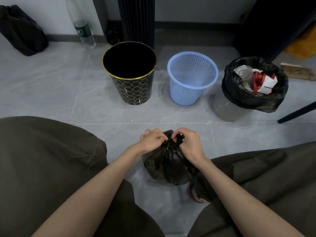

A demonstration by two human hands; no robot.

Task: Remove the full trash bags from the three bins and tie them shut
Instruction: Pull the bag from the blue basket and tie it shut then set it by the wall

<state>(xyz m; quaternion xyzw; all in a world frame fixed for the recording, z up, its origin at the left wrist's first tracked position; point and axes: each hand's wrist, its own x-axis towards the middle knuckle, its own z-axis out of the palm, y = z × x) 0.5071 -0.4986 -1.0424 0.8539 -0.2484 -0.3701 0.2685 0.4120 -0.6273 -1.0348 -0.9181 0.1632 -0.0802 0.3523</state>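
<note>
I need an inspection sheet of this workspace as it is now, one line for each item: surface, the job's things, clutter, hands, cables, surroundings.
Surface: grey tiled floor with pale joint lines.
Job's things: black bin with gold pattern shows no bag on its rim; blue plastic mesh bin is empty; open black trash bag full of rubbish sits in the clear bin on the right; small black trash bag stands on the floor between the knees.
Clutter: clear plastic bottle against the wall; black fabric bag far left; wooden board far right.
Hands: left hand and right hand both pinch the small bag's gathered neck.
Cables: nothing seen.
Surroundings: white wall, dark ribbed column, dark furniture leg.
</note>
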